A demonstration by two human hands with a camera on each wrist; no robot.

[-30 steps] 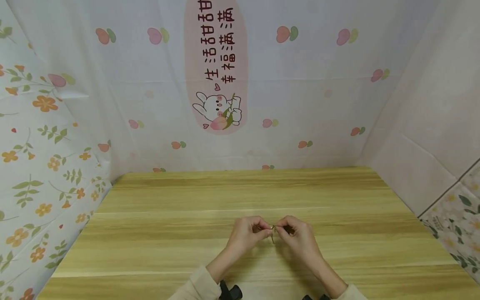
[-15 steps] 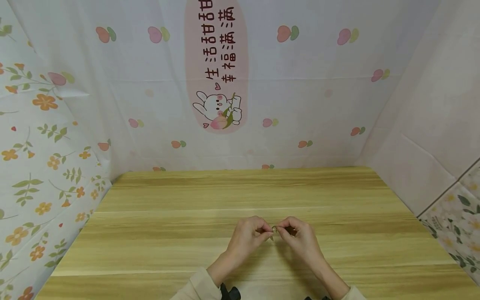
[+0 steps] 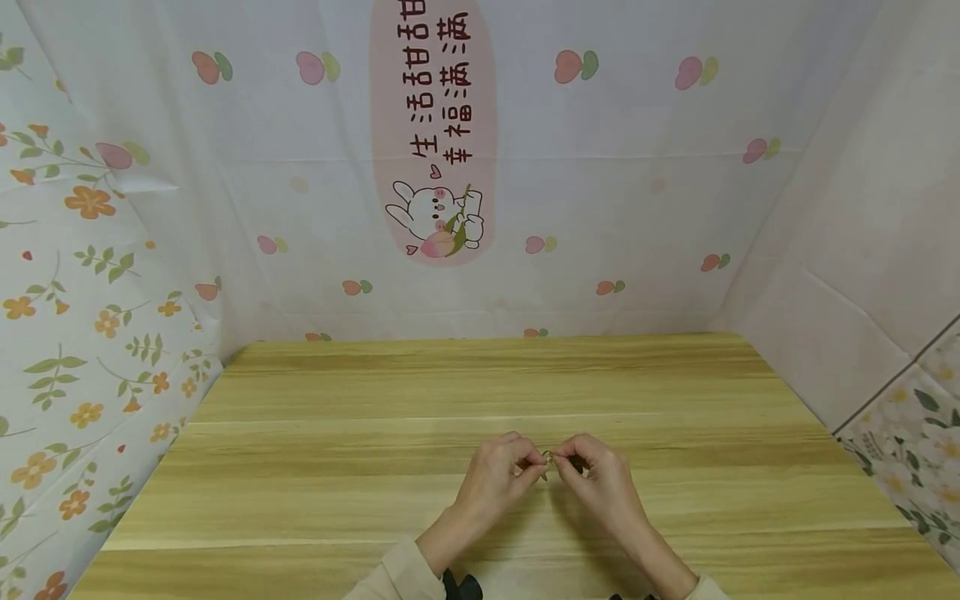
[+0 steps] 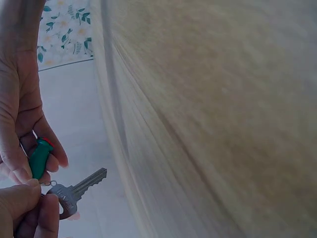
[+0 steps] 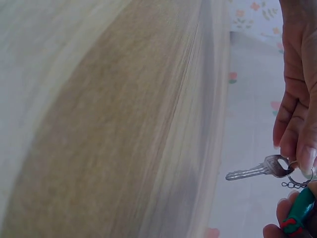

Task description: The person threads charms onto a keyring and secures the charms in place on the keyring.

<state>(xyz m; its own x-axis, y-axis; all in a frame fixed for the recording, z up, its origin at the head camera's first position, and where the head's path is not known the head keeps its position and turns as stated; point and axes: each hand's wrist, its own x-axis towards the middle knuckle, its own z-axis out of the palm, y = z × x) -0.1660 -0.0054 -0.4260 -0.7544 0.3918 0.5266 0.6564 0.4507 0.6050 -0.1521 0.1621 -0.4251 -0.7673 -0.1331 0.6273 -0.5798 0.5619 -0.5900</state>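
Observation:
My left hand [image 3: 491, 477] and right hand [image 3: 602, 482] meet fingertip to fingertip above the wooden table. Between them dangles a silver metal key [image 5: 260, 168], its toothed end pointing down at the table. In the right wrist view, the left fingers [image 5: 305, 156] pinch the thin key ring [image 5: 299, 181] through the key's head. A short chain [image 5: 292, 185] links to a green charm with red on its end [image 5: 298, 210], gripped by the right fingers. From the left wrist view, the charm [image 4: 39, 159] sits among the right fingers; the left thumb hides part of the ring.
The wood-grain table [image 3: 375, 392] spreads around the hands. Patterned white cloth [image 3: 615, 183] hangs behind it, with floral cloth [image 3: 105, 375] along the left side. A black wrist mount [image 3: 461, 586] shows beside the left cuff.
Both hands stay nearly in place. The hanging key has tilted slightly between the fingertips, and a curve of the ring now shows above it.

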